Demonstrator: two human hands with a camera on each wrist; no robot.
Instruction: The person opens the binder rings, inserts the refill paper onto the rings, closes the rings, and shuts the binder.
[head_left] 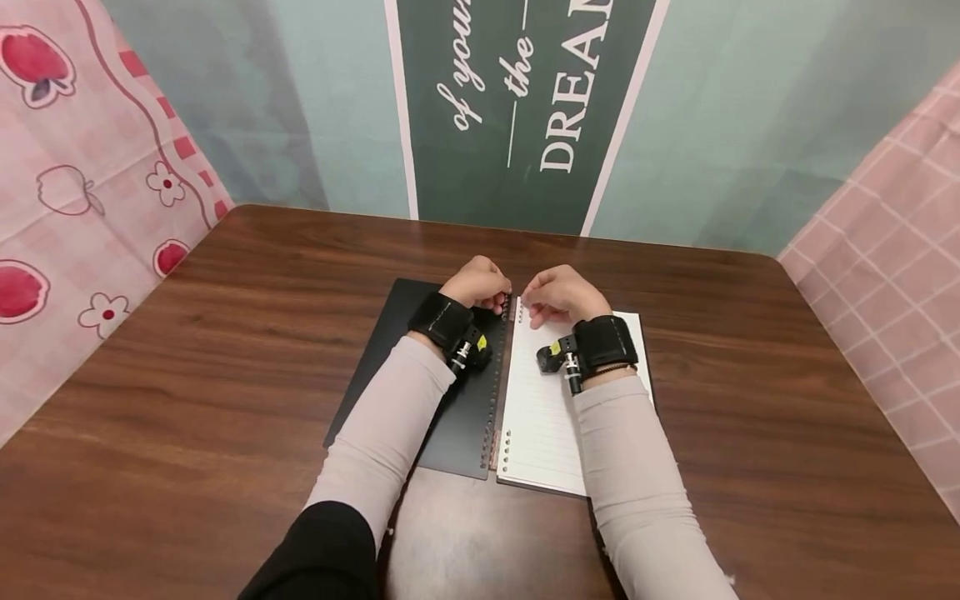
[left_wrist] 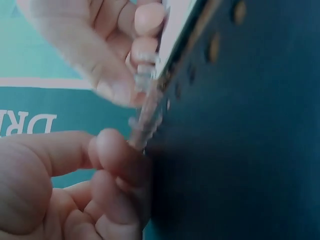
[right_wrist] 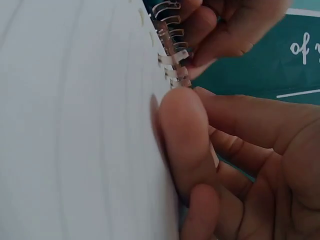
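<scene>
A ring-bound notebook lies open on the table, its black cover on the left and a stack of white lined pages on the right. Between them runs a clear plastic ring binding, whose rings look partly open. At the far end of the spine, my left hand pinches the binding near the cover's punched edge. Just opposite, my right hand pinches the binding beside the pages' holes. In the left wrist view the binding shows between both hands' fingertips; the exact contact under the fingers is hidden.
The brown wooden table extends around the notebook on all sides. Behind its far edge hangs a green cloth with white lettering. Pink patterned cloths hang at the left and right.
</scene>
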